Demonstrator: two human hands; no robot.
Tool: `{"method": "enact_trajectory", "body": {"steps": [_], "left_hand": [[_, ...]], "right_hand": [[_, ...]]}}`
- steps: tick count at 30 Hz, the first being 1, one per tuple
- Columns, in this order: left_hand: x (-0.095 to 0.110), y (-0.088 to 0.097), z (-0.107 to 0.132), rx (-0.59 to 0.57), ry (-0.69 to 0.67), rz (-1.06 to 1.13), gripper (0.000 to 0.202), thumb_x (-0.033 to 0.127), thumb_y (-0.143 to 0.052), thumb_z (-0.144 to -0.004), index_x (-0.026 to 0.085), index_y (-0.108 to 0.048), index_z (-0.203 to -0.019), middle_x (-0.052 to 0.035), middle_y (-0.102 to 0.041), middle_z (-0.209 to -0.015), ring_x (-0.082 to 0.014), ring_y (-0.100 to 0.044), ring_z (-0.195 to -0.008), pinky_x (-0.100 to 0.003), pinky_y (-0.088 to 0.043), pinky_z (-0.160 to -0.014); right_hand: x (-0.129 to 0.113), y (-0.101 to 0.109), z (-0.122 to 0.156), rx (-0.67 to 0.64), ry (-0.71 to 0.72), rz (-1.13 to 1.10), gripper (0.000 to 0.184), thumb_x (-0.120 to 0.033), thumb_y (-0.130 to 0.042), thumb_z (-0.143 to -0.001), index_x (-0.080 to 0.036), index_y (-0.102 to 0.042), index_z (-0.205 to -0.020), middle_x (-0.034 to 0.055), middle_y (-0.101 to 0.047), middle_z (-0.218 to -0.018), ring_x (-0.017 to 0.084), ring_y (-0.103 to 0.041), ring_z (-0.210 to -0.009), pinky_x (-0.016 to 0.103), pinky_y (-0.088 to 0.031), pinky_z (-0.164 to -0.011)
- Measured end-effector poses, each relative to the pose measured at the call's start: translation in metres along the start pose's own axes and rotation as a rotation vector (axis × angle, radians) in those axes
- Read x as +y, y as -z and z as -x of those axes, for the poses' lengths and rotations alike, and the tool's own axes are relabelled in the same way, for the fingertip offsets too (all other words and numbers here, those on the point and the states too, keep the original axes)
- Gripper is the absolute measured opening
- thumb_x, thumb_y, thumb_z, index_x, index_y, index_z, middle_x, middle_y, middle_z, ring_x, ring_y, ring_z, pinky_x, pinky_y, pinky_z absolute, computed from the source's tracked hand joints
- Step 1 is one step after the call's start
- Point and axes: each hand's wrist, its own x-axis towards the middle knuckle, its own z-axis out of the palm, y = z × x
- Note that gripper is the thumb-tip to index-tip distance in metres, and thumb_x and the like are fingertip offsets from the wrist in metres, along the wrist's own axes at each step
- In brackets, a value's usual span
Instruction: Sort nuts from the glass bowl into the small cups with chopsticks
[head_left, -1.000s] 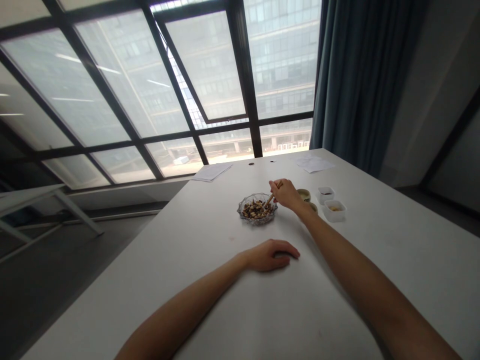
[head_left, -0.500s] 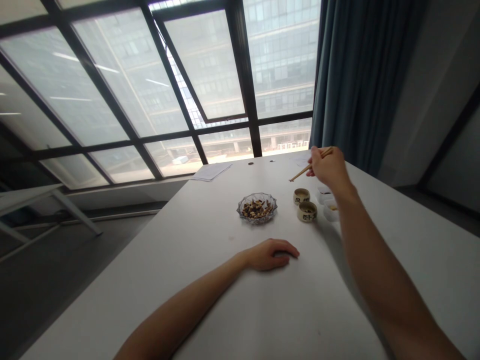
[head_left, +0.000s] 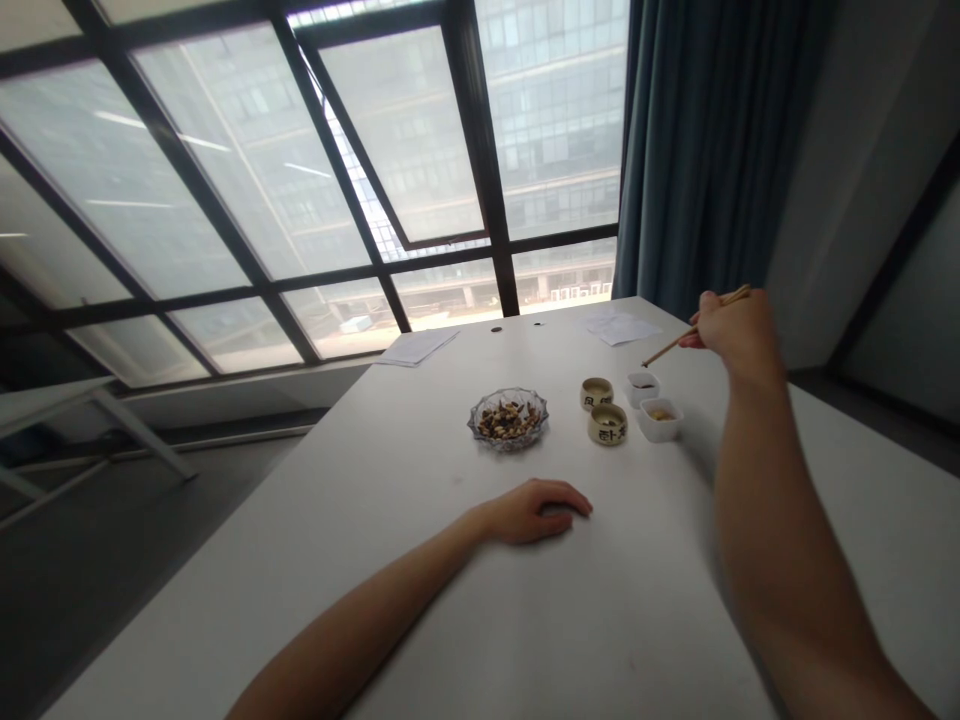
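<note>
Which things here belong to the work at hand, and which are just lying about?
Part of the work:
right hand holding wooden chopsticks
glass dish of mixed pieces
two lettered ceramic cups
two small white tubs

Lying about:
paper near the window
paper by the curtain

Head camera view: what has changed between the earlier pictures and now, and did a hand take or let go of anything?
The right hand, gripping thin wooden chopsticks, moved up and rightward, away from the clear glass bowl, past the small white square dishes. Nothing was taken or let go. The left hand stayed resting on the white table; the bowl, dishes and round ceramic cups stayed in place.
</note>
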Motion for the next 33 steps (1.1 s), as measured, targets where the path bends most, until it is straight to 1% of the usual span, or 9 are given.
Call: {"method": "enact_trajectory", "body": {"steps": [3,7,10,15,18,21,26,30,33], "left_hand": [[-0.001,0.000,0.000,0.002,-0.006,0.003,0.033,0.032,-0.057,-0.097,0.020,-0.068,-0.126,-0.0135,-0.068,-0.130,-0.0229,-0.064,-0.122,-0.036,-0.047,-0.109],[-0.002,0.000,0.000,-0.002,-0.021,-0.012,0.034,0.031,-0.057,-0.097,0.019,-0.068,-0.127,-0.0139,-0.068,-0.130,-0.0234,-0.064,-0.122,-0.036,-0.047,-0.109],[-0.002,0.000,-0.001,-0.005,-0.021,-0.018,0.033,0.031,-0.057,-0.097,0.019,-0.068,-0.127,-0.0138,-0.069,-0.130,-0.0233,-0.064,-0.122,-0.036,-0.046,-0.110],[-0.001,0.000,-0.001,-0.008,-0.016,-0.025,0.034,0.032,-0.057,-0.098,0.019,-0.068,-0.127,-0.0136,-0.069,-0.130,-0.0228,-0.064,-0.122,-0.035,-0.047,-0.109],[-0.001,0.000,-0.001,-0.008,-0.019,-0.028,0.034,0.033,-0.056,-0.098,0.019,-0.068,-0.127,-0.0135,-0.069,-0.129,-0.0226,-0.064,-0.122,-0.035,-0.047,-0.109],[-0.002,0.000,-0.001,-0.007,-0.030,-0.027,0.034,0.033,-0.056,-0.098,0.019,-0.068,-0.127,-0.0138,-0.069,-0.130,-0.0228,-0.064,-0.122,-0.036,-0.046,-0.110],[-0.001,0.000,-0.001,-0.008,-0.023,-0.028,0.034,0.033,-0.056,-0.098,0.020,-0.068,-0.127,-0.0133,-0.069,-0.130,-0.0226,-0.064,-0.122,-0.036,-0.046,-0.110],[-0.001,-0.001,0.000,-0.001,-0.026,-0.018,0.034,0.034,-0.056,-0.098,0.019,-0.068,-0.126,-0.0135,-0.069,-0.129,-0.0228,-0.064,-0.122,-0.036,-0.047,-0.109],[-0.001,-0.001,0.000,0.000,-0.022,-0.008,0.034,0.034,-0.056,-0.098,0.019,-0.068,-0.126,-0.0141,-0.069,-0.130,-0.0232,-0.064,-0.122,-0.037,-0.047,-0.109]], "right_hand": [[-0.006,-0.001,0.005,-0.020,-0.086,-0.042,0.026,-0.020,-0.058,-0.094,-0.002,-0.072,-0.083,0.0209,-0.069,-0.065,0.020,-0.068,-0.048,0.031,-0.056,-0.054],[-0.009,0.001,0.007,-0.021,-0.095,-0.089,0.027,-0.020,-0.058,-0.094,0.001,-0.072,-0.084,0.0224,-0.069,-0.065,0.019,-0.066,-0.046,0.031,-0.054,-0.053],[-0.011,0.000,0.009,-0.018,-0.103,-0.151,0.027,-0.021,-0.058,-0.094,0.001,-0.071,-0.085,0.0228,-0.068,-0.066,0.019,-0.066,-0.046,0.032,-0.054,-0.053],[-0.027,-0.006,0.022,-0.057,-0.030,-0.236,0.028,-0.026,-0.059,-0.094,-0.007,-0.068,-0.076,0.0207,-0.068,-0.067,0.019,-0.066,-0.047,0.033,-0.056,-0.052],[-0.041,-0.013,0.035,-0.089,0.009,-0.276,0.028,-0.030,-0.060,-0.094,-0.013,-0.067,-0.073,0.0153,-0.068,-0.063,0.021,-0.068,-0.048,0.034,-0.059,-0.050],[-0.051,-0.023,0.045,-0.134,0.057,-0.310,0.027,-0.036,-0.062,-0.094,-0.016,-0.067,-0.076,0.0108,-0.066,-0.058,0.023,-0.069,-0.050,0.035,-0.060,-0.048],[-0.059,-0.036,0.056,-0.224,0.139,-0.319,0.035,-0.041,-0.061,-0.094,-0.016,-0.065,-0.070,0.0096,-0.063,-0.053,0.024,-0.069,-0.049,0.033,-0.059,-0.045],[-0.064,-0.040,0.064,-0.261,0.166,-0.373,0.031,-0.042,-0.064,-0.092,-0.016,-0.065,-0.076,0.0090,-0.065,-0.057,0.023,-0.069,-0.049,0.031,-0.058,-0.043],[-0.066,-0.044,0.069,-0.309,0.187,-0.397,0.032,-0.046,-0.065,-0.092,-0.017,-0.063,-0.078,0.0076,-0.065,-0.057,0.021,-0.068,-0.048,0.028,-0.057,-0.042]]}}
